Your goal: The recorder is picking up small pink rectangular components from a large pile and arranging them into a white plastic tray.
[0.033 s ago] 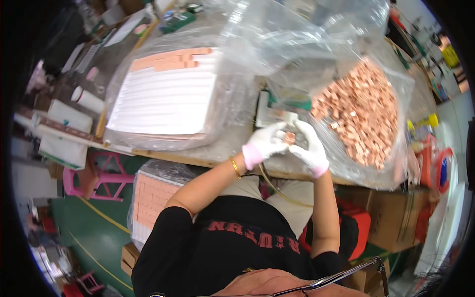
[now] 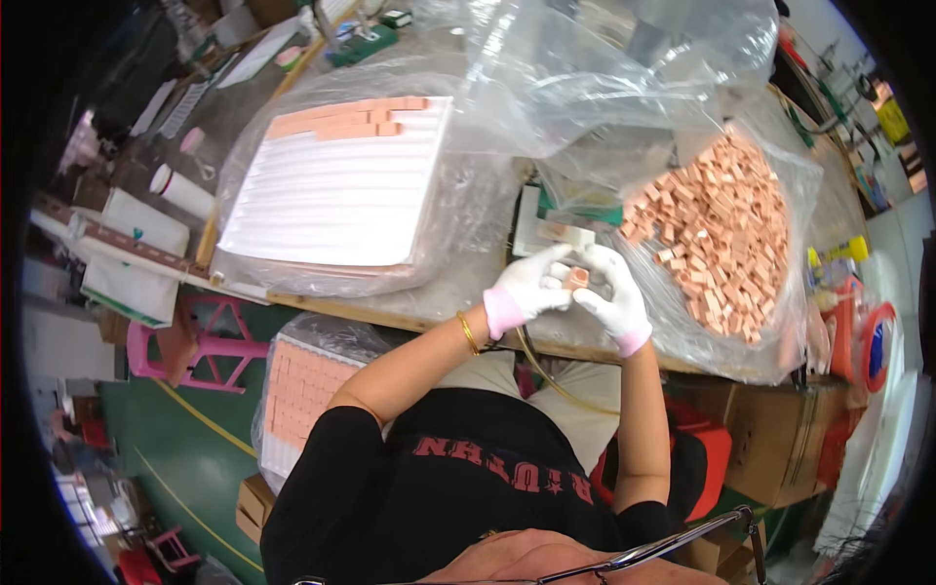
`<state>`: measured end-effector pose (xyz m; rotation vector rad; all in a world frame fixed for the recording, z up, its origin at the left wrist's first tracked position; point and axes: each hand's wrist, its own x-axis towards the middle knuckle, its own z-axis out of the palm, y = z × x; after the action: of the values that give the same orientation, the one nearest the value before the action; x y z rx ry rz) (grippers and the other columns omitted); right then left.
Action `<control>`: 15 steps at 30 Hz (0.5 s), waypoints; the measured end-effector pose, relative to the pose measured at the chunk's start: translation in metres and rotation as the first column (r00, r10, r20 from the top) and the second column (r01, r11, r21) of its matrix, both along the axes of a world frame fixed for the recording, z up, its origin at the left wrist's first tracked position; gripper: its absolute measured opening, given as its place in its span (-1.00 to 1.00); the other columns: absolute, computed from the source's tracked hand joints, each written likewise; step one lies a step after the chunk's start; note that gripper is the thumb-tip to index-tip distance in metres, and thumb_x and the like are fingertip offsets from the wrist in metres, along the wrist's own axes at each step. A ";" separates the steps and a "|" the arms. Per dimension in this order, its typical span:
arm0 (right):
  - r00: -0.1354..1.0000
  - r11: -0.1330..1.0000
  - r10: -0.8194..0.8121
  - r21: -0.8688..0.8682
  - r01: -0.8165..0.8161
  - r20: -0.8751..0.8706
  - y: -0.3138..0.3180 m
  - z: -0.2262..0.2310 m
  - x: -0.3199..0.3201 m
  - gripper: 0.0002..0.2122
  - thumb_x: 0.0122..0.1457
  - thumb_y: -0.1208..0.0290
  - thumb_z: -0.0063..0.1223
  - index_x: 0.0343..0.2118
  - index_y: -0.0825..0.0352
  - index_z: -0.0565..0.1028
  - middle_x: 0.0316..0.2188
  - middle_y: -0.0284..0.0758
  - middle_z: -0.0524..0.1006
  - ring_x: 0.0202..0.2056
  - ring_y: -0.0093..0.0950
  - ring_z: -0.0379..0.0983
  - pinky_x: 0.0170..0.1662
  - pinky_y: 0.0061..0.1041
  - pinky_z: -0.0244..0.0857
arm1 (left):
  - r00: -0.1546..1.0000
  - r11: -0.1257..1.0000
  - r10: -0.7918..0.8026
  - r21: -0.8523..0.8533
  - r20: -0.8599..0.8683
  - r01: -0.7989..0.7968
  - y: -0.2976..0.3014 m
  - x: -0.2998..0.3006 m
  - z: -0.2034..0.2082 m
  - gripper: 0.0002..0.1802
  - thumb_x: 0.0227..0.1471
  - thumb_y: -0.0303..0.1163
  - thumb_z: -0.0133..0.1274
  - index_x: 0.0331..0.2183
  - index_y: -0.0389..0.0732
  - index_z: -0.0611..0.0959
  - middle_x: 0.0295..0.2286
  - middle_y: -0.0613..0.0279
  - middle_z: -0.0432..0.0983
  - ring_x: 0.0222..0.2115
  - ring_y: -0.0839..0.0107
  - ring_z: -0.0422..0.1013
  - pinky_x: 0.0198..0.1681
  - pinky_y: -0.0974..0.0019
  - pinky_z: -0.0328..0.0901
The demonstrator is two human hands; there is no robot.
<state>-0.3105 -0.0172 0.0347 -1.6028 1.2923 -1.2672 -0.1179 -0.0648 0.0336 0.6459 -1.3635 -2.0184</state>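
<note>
Both my hands wear white gloves with pink cuffs and meet near the table's front edge. Between their fingertips is a small copper-coloured block [image 2: 576, 278]. My left hand [image 2: 531, 285] pinches it from one side, while my right hand [image 2: 616, 300] closes on it from the other. Just beyond the fingers sits a small grey and green bench fixture [image 2: 552, 232], partly hidden by plastic film and my gloves. To the right, a large heap of similar copper-coloured blocks [image 2: 726, 234] lies on clear plastic. On the left, a white ridged tray [image 2: 336, 200] carries rows of blocks along its far edge.
Crumpled clear plastic film [image 2: 585, 78] spreads over the back of the table. A second filled tray [image 2: 302, 395] stands low at the left, near a pink stool [image 2: 210, 341]. Cardboard boxes [image 2: 780, 434] and a red bin [image 2: 873, 346] are at the right. A thin hose [image 2: 546, 370] hangs over the front edge.
The view has shifted slightly, so the table things sit a little further right. My hands remain together on the block, which shows more plainly between the fingertips.
</note>
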 end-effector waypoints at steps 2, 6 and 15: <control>0.995 0.999 0.043 -0.015 -0.045 -0.087 -0.015 -0.002 0.006 -0.67 -0.10 0.36 0.28 -0.23 0.33 0.54 -0.07 -0.10 0.40 0.03 -0.24 0.27 0.08 -0.35 0.17 | 1.000 0.996 -0.010 -0.084 0.014 0.011 -0.007 0.012 0.009 -0.19 -0.07 -0.55 0.11 0.19 -0.31 0.13 -0.19 0.12 0.45 -0.34 0.52 0.44 -0.24 0.43 0.37; 0.912 0.941 -0.307 -0.232 0.248 -0.271 -0.044 -0.006 0.012 -0.75 -0.16 0.38 0.29 -0.37 0.33 0.58 -0.10 -0.07 0.42 -0.05 -0.17 0.32 0.03 -0.31 0.20 | 0.719 0.655 0.398 -0.725 0.569 0.212 -0.026 0.071 0.102 -0.38 -0.09 -0.48 0.11 0.08 -0.25 0.36 -0.12 0.10 0.45 -0.26 0.46 0.41 -0.15 0.40 0.35; 0.963 0.962 -0.265 -0.062 0.267 0.048 -0.103 -0.016 0.028 -0.69 -0.29 0.45 0.33 -0.38 0.33 0.55 -0.37 -0.23 0.54 -0.32 -0.29 0.47 -0.20 -0.42 0.35 | -0.009 0.482 0.796 -0.625 0.605 0.614 -0.235 0.191 0.087 -0.61 0.07 -0.27 -0.13 -0.05 -0.10 0.50 -0.28 -0.11 0.51 -0.23 -0.01 0.44 -0.12 0.13 0.29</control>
<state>-0.2824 -0.1205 0.0187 -1.4774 1.4923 -1.5117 0.0730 -0.2993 0.1203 1.7562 -2.6391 0.2565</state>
